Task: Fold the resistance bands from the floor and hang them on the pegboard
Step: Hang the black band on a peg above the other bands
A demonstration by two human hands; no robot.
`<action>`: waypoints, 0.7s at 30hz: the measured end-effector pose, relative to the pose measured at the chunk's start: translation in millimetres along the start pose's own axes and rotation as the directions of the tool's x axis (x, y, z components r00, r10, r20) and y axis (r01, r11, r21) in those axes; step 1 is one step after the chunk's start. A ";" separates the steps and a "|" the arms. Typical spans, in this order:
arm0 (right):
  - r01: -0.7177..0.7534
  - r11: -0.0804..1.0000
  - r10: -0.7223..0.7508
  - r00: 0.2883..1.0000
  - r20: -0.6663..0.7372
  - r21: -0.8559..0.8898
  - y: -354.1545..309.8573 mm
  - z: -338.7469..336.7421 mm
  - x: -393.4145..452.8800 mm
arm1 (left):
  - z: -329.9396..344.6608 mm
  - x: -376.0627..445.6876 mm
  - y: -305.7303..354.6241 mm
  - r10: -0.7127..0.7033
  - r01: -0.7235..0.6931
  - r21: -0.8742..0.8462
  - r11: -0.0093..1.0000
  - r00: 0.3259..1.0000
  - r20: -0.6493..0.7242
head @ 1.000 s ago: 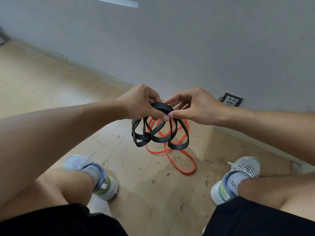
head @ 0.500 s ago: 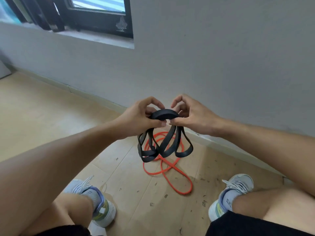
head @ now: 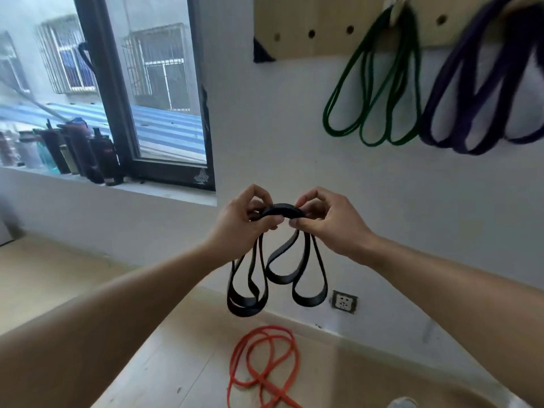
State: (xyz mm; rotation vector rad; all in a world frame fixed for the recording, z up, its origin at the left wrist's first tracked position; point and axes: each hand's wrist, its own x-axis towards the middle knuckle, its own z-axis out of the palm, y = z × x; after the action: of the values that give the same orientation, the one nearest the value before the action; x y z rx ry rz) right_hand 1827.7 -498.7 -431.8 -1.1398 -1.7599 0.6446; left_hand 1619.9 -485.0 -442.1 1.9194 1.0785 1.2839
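**Black band folded, one band yet to pick up**

A thin green looped band [head: 371, 92] and a wider purple one [head: 471, 95] already hang from the pale wooden pegboard [head: 318, 25]. The flat black rubber band [head: 278, 272], gathered into several loops, hangs in the air well below it. The left hand [head: 243, 225] and right hand [head: 326, 222] pinch its bunched top, fingers curled, forearms extended. The thin orange band [head: 265, 366] lies on the floor unfolded.

Lighting: soft daylight from window [head: 164, 92] at left; room evenly bright. Shadows: faint. Blur: purple band [head: 482, 92] smeared upper right. Edges: wide-angle bending.
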 end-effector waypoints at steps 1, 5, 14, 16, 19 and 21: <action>0.019 1.000 -0.019 1.000 -0.022 -0.014 -10.2 -10.5 1.2 | 0.4 5.3 13.6 0.024 -0.024 0.007 1.000 0.999 -0.023; 0.068 0.996 -0.073 0.995 -0.074 -0.065 -50.1 -50.3 3.8 | 1.1 27.3 70.9 0.081 -0.082 -0.018 0.996 0.996 -0.032; 0.094 0.991 -0.103 0.989 -0.102 -0.094 -106.2 -120.8 14.3 | 7.0 69.6 148.4 0.187 -0.184 -0.043 0.982 0.980 0.074; 0.107 0.991 -0.119 0.979 -0.167 -0.080 -111.9 -131.6 21.8 | 7.3 82.6 157.5 0.211 -0.209 -0.032 0.977 0.974 0.087; 0.118 0.990 -0.133 0.953 -0.270 -0.073 -123.6 -146.2 35.9 | 10.4 102.6 172.0 0.236 -0.232 -0.048 0.971 0.968 0.082; 0.136 0.988 -0.152 0.939 -0.308 -0.073 -132.8 -156.6 46.8 | 14.6 117.9 180.7 0.263 -0.262 -0.030 0.964 0.965 0.019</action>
State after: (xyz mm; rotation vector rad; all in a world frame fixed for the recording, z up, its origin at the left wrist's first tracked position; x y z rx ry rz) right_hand 1904.3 -522.1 -237.0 -1.0704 -1.5751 0.3119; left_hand 1712.4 -474.2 -247.0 2.1043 0.8094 1.4055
